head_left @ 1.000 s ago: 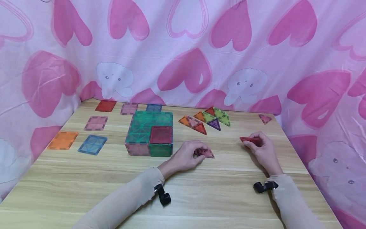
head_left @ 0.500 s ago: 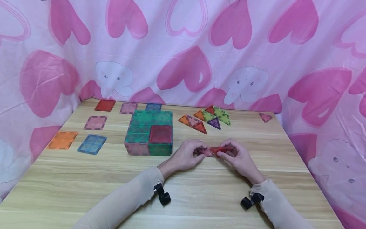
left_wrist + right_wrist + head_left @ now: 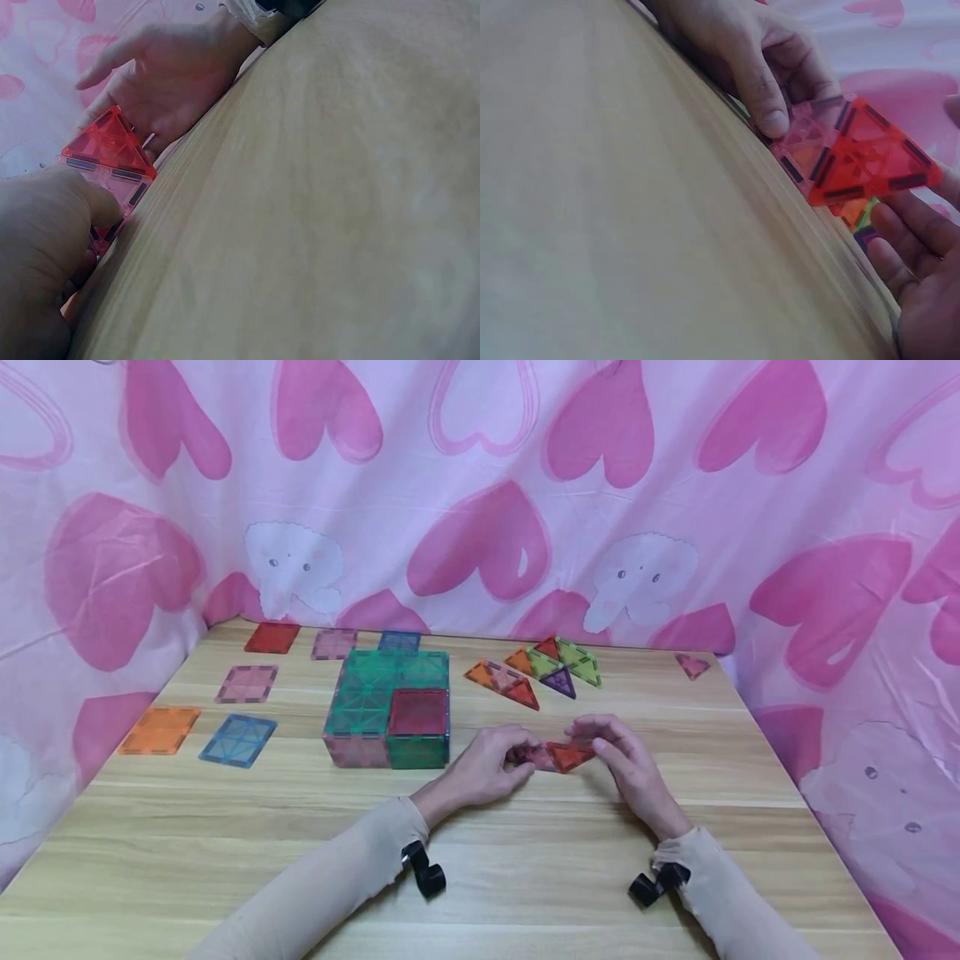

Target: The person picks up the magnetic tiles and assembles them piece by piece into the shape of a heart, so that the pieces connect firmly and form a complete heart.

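My left hand (image 3: 491, 764) pinches a pink translucent triangular magnetic tile (image 3: 802, 139) between thumb and fingers, low over the wooden table. Edge to edge with it is a red triangular magnetic tile (image 3: 567, 757), tilted up a little in the right wrist view. Behind and to the right of the red tile is my right hand (image 3: 630, 768), its thumb lifted away and its fingers loosely spread close to the tile's far corner. In the left wrist view the right palm (image 3: 176, 86) faces the tiles. The left fingers partly hide the pink tile.
Left of the hands stands a low box of green, pink and red square tiles (image 3: 367, 689). Loose square tiles, among them an orange one (image 3: 161, 731) and a blue one (image 3: 238, 741), lie further left. Several triangles (image 3: 557, 681) lie behind; a pink triangle (image 3: 692, 666) sits far right.
My right hand has come left with the red triangle, set it against the pink tile's edge and loosened its fingers from it. The left hand has stayed in place holding the pink tile.
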Motion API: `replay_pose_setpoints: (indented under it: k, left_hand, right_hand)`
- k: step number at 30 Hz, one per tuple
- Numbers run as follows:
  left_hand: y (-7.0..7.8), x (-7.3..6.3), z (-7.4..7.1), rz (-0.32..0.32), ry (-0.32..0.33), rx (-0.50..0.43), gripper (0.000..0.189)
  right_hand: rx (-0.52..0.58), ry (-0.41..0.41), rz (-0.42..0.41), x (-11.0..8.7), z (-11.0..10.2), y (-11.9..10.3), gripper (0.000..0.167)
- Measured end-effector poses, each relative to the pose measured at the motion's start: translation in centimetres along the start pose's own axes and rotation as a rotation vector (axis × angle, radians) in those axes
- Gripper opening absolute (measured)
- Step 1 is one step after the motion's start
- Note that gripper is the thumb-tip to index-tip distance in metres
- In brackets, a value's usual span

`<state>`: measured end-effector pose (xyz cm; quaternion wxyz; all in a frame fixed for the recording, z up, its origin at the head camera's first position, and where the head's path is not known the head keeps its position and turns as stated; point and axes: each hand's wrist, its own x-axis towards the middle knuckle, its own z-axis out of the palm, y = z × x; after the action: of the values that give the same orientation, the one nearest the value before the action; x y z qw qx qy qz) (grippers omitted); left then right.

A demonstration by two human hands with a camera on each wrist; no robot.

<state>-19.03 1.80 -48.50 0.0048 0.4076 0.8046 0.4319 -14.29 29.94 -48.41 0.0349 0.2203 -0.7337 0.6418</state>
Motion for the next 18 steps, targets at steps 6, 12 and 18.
replay_pose_setpoints:
  k: [6, 12, 18]
  left_hand:
    - [0.0, 0.0, 0.2, 0.003, 0.003, -0.006, 0.024]
    - [0.0, 0.0, 0.1, -0.003, 0.004, -0.014, 0.024]
    - [-0.1, 0.0, 0.1, -0.003, 0.004, -0.013, 0.024]
  right_hand:
    - [0.097, 0.187, -0.067, 0.5, -2.5, 0.7, 0.040]
    - [-0.018, 0.438, -0.016, 0.8, -6.8, 1.6, 0.037]
    - [-0.147, 0.671, 0.065, 1.1, -11.0, 2.5, 0.036]
